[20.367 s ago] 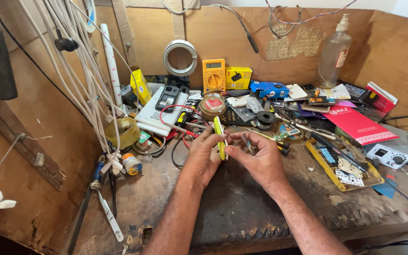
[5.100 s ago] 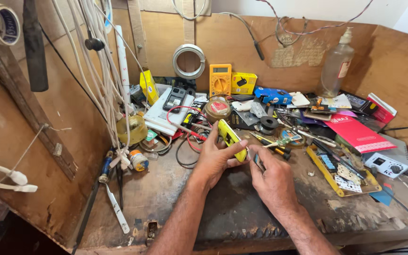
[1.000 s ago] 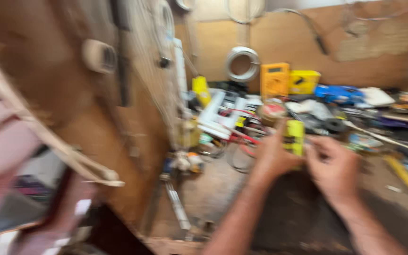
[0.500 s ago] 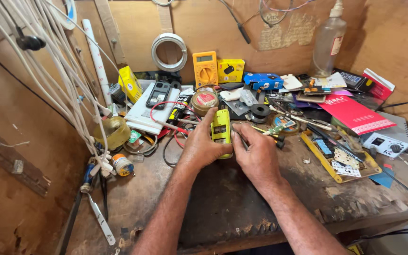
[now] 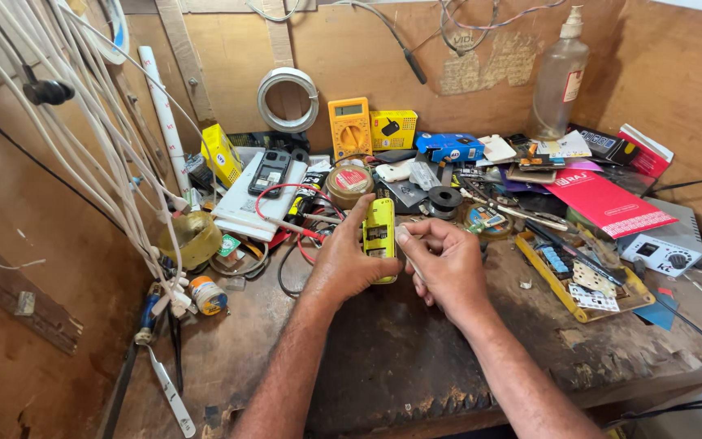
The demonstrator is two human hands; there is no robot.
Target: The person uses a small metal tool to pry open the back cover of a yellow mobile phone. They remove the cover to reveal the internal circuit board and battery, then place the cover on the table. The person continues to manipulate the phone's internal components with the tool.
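Hands (image 5: 400, 264) around upright yellow phone (image 5: 379, 237)

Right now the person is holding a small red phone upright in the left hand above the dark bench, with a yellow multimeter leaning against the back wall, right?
Not quite: the phone is yellow-green, not red, as the head view shows. The left hand does hold it upright over the dark bench, and the yellow multimeter leans against the back wall.

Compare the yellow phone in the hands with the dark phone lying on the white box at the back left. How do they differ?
The yellow phone is gripped in the left hand, raised off the bench, while the dark phone lies flat on the white box. The yellow phone shows an opened side with inner parts; the dark phone shows its keypad. The right hand is closed beside the yellow phone; nothing touches the dark one. Both are small bar-shaped handsets.
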